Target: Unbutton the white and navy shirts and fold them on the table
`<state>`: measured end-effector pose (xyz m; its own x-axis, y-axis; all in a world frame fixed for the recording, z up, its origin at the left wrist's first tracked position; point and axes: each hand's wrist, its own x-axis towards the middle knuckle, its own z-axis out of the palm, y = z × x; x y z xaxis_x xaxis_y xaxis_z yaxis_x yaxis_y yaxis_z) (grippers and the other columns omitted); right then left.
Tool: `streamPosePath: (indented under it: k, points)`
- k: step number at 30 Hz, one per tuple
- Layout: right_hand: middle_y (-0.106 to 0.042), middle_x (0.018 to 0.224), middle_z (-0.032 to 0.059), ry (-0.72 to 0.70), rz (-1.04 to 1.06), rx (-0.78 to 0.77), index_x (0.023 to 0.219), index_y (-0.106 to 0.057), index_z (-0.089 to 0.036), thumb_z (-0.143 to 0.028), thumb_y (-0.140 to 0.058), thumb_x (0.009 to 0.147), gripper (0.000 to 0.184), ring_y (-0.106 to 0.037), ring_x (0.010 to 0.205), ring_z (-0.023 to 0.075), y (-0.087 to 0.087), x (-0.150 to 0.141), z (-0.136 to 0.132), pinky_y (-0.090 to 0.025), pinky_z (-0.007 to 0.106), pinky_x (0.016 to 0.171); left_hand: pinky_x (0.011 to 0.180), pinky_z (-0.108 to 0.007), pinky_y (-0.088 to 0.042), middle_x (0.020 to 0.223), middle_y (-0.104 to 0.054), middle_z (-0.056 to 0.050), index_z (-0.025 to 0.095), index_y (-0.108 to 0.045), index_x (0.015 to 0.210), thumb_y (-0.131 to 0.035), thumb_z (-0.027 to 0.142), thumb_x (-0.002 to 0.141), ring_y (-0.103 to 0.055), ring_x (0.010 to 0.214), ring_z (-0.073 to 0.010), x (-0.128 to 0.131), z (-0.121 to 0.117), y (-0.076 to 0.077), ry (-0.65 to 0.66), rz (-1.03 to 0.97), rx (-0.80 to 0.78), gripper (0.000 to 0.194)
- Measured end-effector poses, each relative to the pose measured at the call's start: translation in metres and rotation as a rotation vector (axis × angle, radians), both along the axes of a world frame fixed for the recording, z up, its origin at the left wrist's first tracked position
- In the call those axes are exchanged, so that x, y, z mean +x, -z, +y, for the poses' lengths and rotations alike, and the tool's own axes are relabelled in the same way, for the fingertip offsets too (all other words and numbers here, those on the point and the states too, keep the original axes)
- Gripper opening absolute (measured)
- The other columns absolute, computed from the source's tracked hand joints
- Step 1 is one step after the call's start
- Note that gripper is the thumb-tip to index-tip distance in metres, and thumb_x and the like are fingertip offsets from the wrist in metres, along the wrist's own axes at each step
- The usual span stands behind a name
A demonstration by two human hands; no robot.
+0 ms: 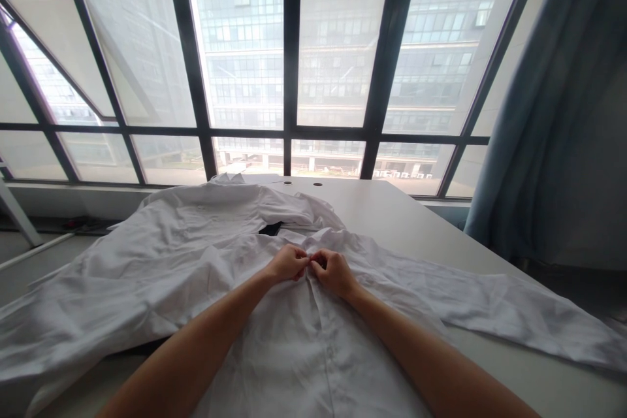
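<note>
A white long-sleeved shirt (274, 346) is spread out in front of me, its front strip running down towards me and one sleeve (509, 307) stretched to the right. At the upper end of that strip, my left hand (289, 264) pinches the fabric between thumb and fingers. Close against it, almost fingertip to fingertip, my right hand (334, 271) is closed on the same edge of the shirt. Any button between the fingertips is too small or hidden to make out. Another stretch of crumpled white cloth (196, 215), apparently a second garment, lies behind and to the left.
The cloth lies on a white table (382, 209) with two dark round holes near its far edge. A small black item (271, 228) shows between the garments. Beyond are dark-framed windows (337, 59); a blue-grey curtain (533, 130) hangs at the right.
</note>
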<state>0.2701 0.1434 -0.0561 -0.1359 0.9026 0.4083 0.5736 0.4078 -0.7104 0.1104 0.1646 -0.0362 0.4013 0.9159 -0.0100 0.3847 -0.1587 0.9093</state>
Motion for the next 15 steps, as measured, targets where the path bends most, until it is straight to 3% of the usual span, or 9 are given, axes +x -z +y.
streamPosePath:
  k: [6,15]
  points:
    - [-0.074,0.074,0.0058,0.005,-0.013,-0.005,0.078,-0.073,-0.016,-0.021,-0.057,0.078,0.017,-0.066,0.067,0.019,-0.002,-0.001,-0.001,-0.048,0.027,0.066,0.039,-0.02,-0.027,0.042,-0.049,0.005,0.015,-0.054,0.058,-0.067,0.027,0.079,-0.042,0.036,-0.008,-0.001,0.001,-0.002,0.017,0.012,-0.022,0.027]
    - [-0.075,0.075,0.0059,0.014,-0.012,0.003,0.078,-0.074,-0.017,-0.021,-0.057,0.077,0.017,-0.067,0.069,0.0194,-0.001,-0.001,-0.001,-0.049,0.028,0.068,0.038,-0.02,-0.026,0.042,-0.049,0.004,0.015,-0.054,0.06,-0.066,0.03,0.08,-0.042,0.036,-0.0082,-0.002,0.01,0.009,0.03,0.037,-0.023,0.029]
